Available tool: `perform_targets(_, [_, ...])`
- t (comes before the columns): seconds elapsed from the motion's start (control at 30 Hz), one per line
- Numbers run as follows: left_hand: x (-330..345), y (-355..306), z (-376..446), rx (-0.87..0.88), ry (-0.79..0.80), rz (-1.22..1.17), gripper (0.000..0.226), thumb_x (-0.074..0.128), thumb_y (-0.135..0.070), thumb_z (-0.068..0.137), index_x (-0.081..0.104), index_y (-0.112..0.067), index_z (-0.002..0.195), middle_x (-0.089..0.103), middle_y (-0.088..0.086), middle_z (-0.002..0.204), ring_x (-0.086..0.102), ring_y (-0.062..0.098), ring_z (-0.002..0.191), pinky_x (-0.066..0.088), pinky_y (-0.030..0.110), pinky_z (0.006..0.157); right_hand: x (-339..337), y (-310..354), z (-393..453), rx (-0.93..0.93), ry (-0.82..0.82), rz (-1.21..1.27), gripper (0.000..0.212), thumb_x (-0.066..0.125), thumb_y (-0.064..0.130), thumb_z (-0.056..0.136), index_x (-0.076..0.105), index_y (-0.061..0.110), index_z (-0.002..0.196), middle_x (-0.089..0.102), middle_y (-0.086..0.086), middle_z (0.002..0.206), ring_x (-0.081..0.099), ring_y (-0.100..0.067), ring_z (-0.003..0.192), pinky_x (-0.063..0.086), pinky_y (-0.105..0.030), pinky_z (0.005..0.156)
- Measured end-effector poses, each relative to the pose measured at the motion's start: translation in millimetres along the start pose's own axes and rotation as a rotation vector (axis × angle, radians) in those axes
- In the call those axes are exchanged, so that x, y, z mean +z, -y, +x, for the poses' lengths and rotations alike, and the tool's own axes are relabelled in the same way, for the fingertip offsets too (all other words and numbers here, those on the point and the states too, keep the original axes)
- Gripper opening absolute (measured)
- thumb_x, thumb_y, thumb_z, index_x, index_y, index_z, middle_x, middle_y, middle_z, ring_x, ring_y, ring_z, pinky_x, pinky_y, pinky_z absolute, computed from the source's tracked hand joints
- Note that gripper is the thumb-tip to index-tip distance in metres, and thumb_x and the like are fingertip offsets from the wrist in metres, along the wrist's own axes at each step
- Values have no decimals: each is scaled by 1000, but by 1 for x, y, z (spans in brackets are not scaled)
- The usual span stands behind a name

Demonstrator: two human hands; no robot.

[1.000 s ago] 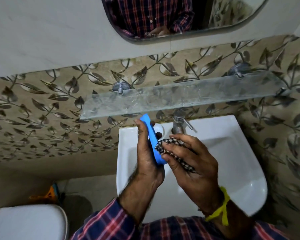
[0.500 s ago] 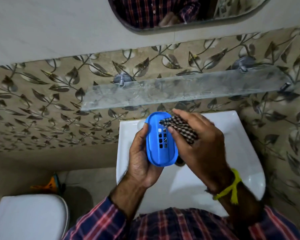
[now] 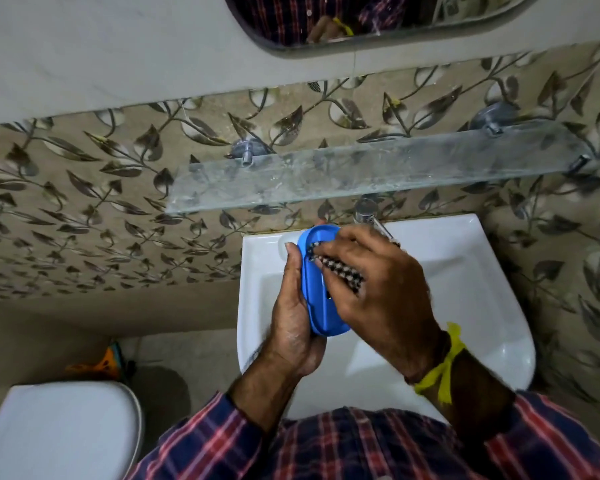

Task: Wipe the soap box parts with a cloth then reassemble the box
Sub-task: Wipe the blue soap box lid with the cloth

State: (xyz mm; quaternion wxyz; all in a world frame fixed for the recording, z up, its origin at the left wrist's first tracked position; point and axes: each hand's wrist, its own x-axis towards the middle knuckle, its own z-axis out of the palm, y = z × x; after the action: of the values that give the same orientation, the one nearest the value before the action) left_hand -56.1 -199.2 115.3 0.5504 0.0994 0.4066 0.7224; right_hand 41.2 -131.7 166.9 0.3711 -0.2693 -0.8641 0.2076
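A blue oval soap box part (image 3: 317, 299) with drain slots is held over the white basin, its inner side facing me. My left hand (image 3: 293, 317) grips it from the left, thumb along its rim. My right hand (image 3: 381, 289) holds a black-and-white checked cloth (image 3: 340, 271) bunched under the fingers and presses it into the upper half of the blue part. Most of the slots are hidden by that hand. No other soap box part is visible.
The white wash basin (image 3: 465, 299) lies below my hands, with a chrome tap (image 3: 366, 211) at its back. A glass shelf (image 3: 371, 168) juts out just above the tap. A white toilet lid (image 3: 59, 431) sits at the lower left; a mirror (image 3: 378, 19) hangs above.
The blue part turned from edge-on to face me a second ago. Since then my right hand has slid the cloth across its inside, now covering most of the slots.
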Motion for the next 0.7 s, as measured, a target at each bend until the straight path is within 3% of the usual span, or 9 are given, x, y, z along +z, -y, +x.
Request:
perform_targets(0.1, [1, -3, 2, 3, 11, -8, 65, 40, -64, 97, 71, -14, 124, 70, 10, 125, 66, 23, 118, 54, 31, 93, 5, 1, 1, -27, -14, 62, 26, 72, 10, 80, 76, 13, 106, 70, -4, 109, 69, -26, 92, 57, -41, 77])
perform_targets(0.2, [-1, -4, 1, -33, 22, 9, 72, 41, -69, 95, 71, -10, 123, 70, 14, 124, 67, 26, 116, 55, 36, 95, 0, -2, -14, -127, 56, -26, 30, 74, 14, 76, 76, 20, 105, 71, 0, 111, 70, -26, 91, 58, -39, 72])
perform_targets(0.3, [1, -1, 0, -76, -28, 60, 73, 35, -68, 97, 69, -11, 127, 67, 16, 130, 64, 29, 121, 54, 39, 99, 0, -8, -11, -39, 21, -17, 30, 76, 12, 76, 77, 21, 105, 72, 1, 113, 70, -26, 93, 58, -40, 77])
perform_targets(0.47, [0, -12, 3, -81, 46, 40, 83, 46, -75, 85, 71, -3, 118, 71, 16, 116, 68, 28, 110, 55, 38, 98, 1, -5, -23, -154, 86, -42, 29, 67, 18, 77, 77, 24, 104, 71, 3, 114, 68, -27, 89, 58, -38, 70])
perform_targets(0.6, [3, -8, 7, -81, -9, 70, 85, 40, -75, 90, 65, -2, 126, 68, 18, 121, 65, 30, 115, 53, 39, 99, 5, -8, -18, -27, 42, -11, 29, 76, 14, 76, 78, 25, 103, 72, 4, 113, 68, -24, 92, 56, -35, 77])
perform_targets(0.7, [-1, -15, 10, -85, 64, 26, 91, 44, -79, 84, 64, 0, 124, 69, 19, 108, 66, 32, 104, 53, 40, 98, 6, -9, -28, -158, 102, -14, 25, 75, 16, 78, 77, 24, 102, 72, 3, 113, 69, -27, 90, 56, -37, 70])
